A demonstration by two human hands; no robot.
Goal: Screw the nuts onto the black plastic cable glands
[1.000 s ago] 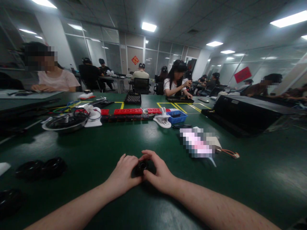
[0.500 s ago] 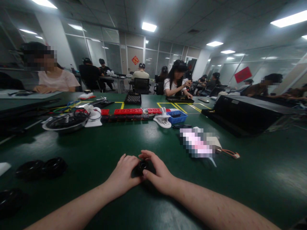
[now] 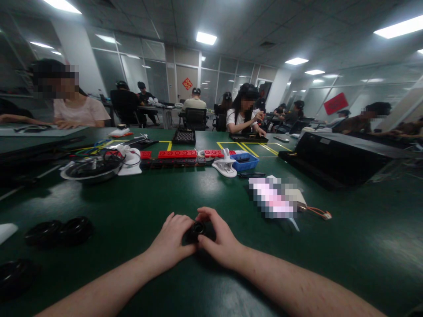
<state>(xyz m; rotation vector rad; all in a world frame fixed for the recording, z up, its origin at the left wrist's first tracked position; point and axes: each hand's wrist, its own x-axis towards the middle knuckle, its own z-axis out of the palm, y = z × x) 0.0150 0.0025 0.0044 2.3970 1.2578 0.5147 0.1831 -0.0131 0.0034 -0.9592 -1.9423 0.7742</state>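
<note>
A glossy black round part with a hole in its middle (image 3: 198, 228) is between my two hands at the near middle of the table. My left hand (image 3: 173, 235) curves around its left side, thumb toward the near edge and fingers on the far side. From the right, my right hand (image 3: 220, 237) closes around it, with the thumb at the near rim and the index finger bent over the far rim. Part of the piece is hidden by the fingers. Similar black ring-shaped parts (image 3: 76, 230) lie on the green table to the left.
Across the table stand a metal bowl (image 3: 90, 169) with dark items, red power strips (image 3: 177, 154), a white clamp base (image 3: 225, 165) and a blue bin (image 3: 245, 161). A blurred-out phone-like object (image 3: 272, 198) lies right of centre, a large black case (image 3: 343, 160) beyond. Several people sit around.
The index finger of my right hand has shifted slightly right, and more of the black part's top shows. The whole view has moved a little. My left hand stays around the part.
</note>
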